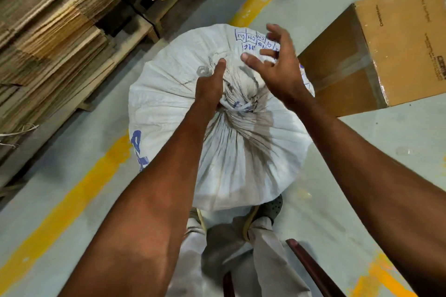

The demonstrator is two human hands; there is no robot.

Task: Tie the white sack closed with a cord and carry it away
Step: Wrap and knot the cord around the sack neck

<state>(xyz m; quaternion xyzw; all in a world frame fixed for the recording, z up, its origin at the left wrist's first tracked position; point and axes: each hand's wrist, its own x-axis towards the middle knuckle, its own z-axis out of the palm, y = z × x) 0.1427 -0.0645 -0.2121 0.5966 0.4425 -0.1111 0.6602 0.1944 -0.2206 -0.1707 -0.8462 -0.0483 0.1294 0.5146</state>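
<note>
Just below the left hand [209, 84], which clamps the gathered neck of the white sack [217, 128] standing on the floor before the feet, a cord [242, 106] already circles. The right hand [277, 65] hovers spread, empty; it should cinch hard against that fist.

Floor [337, 176] — sack [241, 152], carton [376, 55]

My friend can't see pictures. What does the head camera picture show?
Seen from above, a person's left hand grips the gathered neck of a full white woven sack standing on a grey floor, where a pale cord wraps the neck. The right hand hovers open just above it. A brown cardboard box sits nearby.
</note>
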